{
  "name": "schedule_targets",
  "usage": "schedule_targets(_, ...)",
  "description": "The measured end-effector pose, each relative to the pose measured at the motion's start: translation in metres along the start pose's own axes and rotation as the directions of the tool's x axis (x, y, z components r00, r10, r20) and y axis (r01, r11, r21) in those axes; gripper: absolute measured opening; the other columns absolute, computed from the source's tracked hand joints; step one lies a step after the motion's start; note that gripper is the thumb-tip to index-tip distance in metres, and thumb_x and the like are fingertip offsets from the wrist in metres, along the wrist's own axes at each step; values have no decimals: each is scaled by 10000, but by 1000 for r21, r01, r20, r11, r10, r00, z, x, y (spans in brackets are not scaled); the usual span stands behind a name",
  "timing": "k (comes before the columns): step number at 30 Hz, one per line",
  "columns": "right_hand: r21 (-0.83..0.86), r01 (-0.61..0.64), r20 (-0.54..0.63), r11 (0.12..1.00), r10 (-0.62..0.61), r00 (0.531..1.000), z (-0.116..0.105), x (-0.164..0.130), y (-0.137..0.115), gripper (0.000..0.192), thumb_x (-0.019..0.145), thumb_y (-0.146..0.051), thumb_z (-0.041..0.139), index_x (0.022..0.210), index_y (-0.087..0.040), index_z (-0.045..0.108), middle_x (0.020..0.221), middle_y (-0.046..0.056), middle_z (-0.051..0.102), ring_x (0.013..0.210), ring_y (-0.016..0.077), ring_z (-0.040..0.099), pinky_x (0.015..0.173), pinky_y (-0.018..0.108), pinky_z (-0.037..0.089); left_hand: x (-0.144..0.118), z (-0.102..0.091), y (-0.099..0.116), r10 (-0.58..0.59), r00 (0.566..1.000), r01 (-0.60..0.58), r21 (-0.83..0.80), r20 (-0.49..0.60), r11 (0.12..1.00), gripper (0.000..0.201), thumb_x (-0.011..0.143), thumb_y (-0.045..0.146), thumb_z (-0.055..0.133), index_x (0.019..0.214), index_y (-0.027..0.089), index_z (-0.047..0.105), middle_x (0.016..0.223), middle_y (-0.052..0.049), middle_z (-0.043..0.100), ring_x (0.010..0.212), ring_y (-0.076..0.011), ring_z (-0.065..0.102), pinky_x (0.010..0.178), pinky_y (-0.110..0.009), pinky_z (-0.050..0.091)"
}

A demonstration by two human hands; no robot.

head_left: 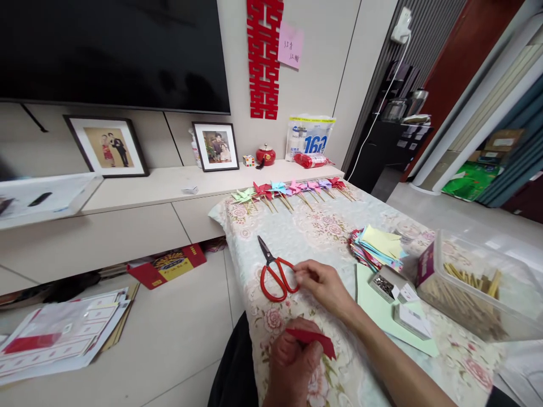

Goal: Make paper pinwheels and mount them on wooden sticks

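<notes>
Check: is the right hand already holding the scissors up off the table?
No: the scissors lie flat on the tablecloth, the right hand only touching a handle.

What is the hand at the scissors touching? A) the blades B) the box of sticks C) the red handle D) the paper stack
C: the right hand has its fingertips on the red handle of the scissors, with the blades pointing away.

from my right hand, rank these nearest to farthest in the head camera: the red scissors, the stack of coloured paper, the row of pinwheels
1. Red scissors: at the fingertips of the right hand, just to its left.
2. Stack of coloured paper: to its right, a little farther up the table.
3. Row of pinwheels: at the table's far edge.
</notes>
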State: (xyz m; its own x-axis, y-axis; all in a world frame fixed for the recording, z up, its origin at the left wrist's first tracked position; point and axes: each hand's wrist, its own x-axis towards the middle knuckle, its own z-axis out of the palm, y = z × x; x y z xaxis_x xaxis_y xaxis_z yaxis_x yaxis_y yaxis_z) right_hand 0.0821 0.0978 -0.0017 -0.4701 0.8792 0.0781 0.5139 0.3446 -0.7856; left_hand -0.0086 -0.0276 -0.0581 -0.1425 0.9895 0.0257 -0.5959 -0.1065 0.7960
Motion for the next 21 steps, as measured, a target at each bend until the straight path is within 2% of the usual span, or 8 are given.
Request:
schedule_targets(5,-183,68,91,981,-52,995,26,33,-20,521,708,-208,765,1210,-151,639,1095,115,631,1007,259,614,893,359,480,-3,-9,-4,-138,979,134,36,149,990,207,767,353,781,739,166,697,800,-22,648,465,-68,510,445,-218,398)
schedule_targets(8,-288,34,125,957,2,992,26,29,-26,510,691,-128,709,1194,-99,631,1079,167,624,959,290,613,844,386,463,-3,-10,-6,-149,972,161,-49,179,986,253,747,388,806,762,161,694,809,-25,660,424,-58,517,406,-203,373)
schedule_targets(11,-352,-49,114,935,95,989,11,15,-25,376,683,-64,631,1057,-90,660,974,159,657,869,276,622,771,367,441,-3,-4,0,-181,971,205,-158,155,966,263,712,375,842,757,156,703,706,-21,666,469,-88,558,429,-200,398)
schedule_targets(15,-323,-171,86,931,209,974,-18,-20,-13,253,691,-139,652,943,-143,678,825,76,680,756,222,614,668,307,422,-1,7,20,-314,949,294,-344,-4,892,258,649,311,893,746,164,705,627,-12,677,526,-111,589,494,-209,453)
schedule_targets(17,-199,-249,75,948,268,961,-30,-49,-3,276,739,-197,630,1006,-152,681,787,45,684,688,183,612,610,273,432,2,10,29,-377,924,321,-416,-59,851,269,618,277,913,749,165,707,638,-14,696,543,-118,607,518,-216,473)
schedule_targets(18,76,-326,57,942,323,945,-33,-66,2,319,737,-203,648,1048,-140,684,815,54,697,699,178,623,609,264,446,4,12,32,-403,911,327,-445,-86,834,279,595,254,925,743,162,706,636,-13,699,544,-117,611,518,-213,474)
schedule_targets(20,549,-347,31,761,396,918,-37,-105,13,425,692,-266,762,1099,-164,691,902,62,727,765,183,661,657,262,493,11,16,36,-439,889,327,-492,-129,807,313,553,215,940,745,143,704,660,-25,714,572,-129,634,534,-219,487)
schedule_targets(21,685,-315,16,657,419,908,-37,-125,18,475,665,-289,822,1112,-187,698,919,57,735,779,177,673,687,258,512,15,20,36,-457,876,322,-516,-155,794,327,533,180,940,747,138,698,681,-28,724,590,-133,644,557,-227,501)
